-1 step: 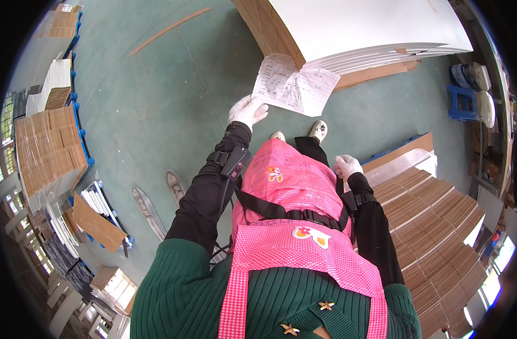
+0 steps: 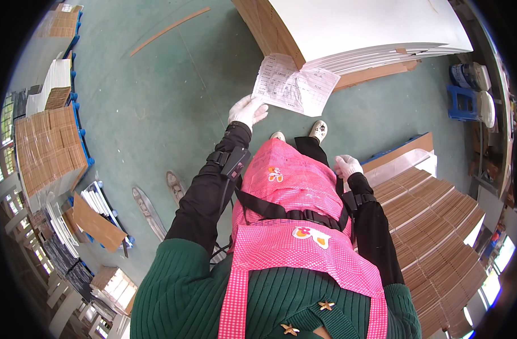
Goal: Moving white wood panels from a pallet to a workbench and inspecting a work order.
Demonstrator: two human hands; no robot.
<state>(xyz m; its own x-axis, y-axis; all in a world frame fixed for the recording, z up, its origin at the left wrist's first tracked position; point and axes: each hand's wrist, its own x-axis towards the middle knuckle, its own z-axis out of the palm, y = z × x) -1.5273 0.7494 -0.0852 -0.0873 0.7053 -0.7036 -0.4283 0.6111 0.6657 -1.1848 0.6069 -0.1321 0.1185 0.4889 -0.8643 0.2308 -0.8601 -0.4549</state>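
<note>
A creased sheet of printed paper is pinched at its near left corner by my left hand, in a white glove. The paper's far edge meets the corner of a tall stack of white-faced board. My right hand, also gloved in white, hangs beside my pink checked apron with its fingers curled in. Whether anything lies inside those fingers is hidden.
To my right are bundled stacks of brown cardboard. A blue stool stands at the far right. Wrapped cardboard on blue pallets lines the left side. A thin brown strip lies on the green floor.
</note>
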